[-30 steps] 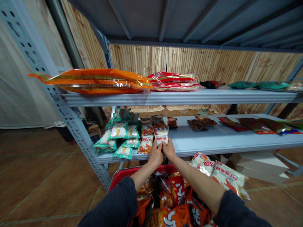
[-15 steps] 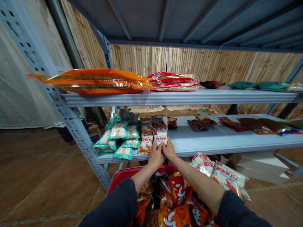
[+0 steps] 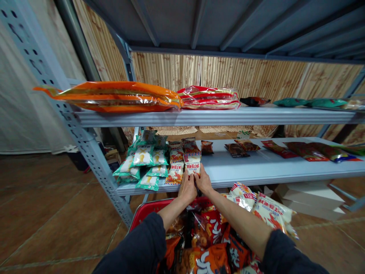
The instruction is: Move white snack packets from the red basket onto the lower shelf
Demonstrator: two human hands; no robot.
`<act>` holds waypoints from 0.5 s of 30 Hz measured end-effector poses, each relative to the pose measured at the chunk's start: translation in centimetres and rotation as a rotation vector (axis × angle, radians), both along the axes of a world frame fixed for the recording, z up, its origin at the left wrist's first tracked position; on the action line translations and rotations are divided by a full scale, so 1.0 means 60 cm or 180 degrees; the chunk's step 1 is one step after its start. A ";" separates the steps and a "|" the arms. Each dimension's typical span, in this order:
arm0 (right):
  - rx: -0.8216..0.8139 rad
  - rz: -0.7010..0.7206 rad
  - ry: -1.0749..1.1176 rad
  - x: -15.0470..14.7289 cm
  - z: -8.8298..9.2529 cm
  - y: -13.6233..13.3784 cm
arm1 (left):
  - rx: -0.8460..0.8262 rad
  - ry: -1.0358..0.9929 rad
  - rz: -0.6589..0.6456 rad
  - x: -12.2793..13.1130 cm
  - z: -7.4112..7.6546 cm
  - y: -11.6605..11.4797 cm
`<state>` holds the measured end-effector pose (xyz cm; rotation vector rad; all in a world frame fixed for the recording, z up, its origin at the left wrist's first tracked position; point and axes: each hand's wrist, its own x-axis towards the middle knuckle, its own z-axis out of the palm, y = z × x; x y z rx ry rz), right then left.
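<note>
Grip clamped: left hand (image 3: 187, 189) and right hand (image 3: 203, 181) pinch a white snack packet (image 3: 192, 165) at the front edge of the lower shelf (image 3: 256, 172).

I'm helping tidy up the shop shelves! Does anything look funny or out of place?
Yes! The big orange bag on the upper shelf pokes past the shelf's left end, so its corner hangs in the air. The red basket looks overfull too, with white snack bags bulging over its rim.

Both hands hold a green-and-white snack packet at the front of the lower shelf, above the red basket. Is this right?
No: the head view shows the left hand and right hand holding a white packet with red lettering. The green-and-white packets lie further left on the lower shelf, with the red basket below.
</note>
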<state>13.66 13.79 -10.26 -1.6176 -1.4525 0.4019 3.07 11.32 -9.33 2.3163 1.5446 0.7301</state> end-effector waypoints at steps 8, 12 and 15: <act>-0.0103 -0.0124 -0.0031 0.003 -0.002 0.003 | 0.0015 0.0078 -0.0006 -0.001 0.009 -0.005; -0.0044 -0.0177 -0.0160 0.008 -0.011 0.004 | 0.0029 -0.0002 -0.0085 -0.003 0.012 -0.010; -0.0016 -0.0221 -0.0182 0.010 -0.002 -0.003 | 0.0011 0.0028 -0.0118 -0.005 0.023 -0.017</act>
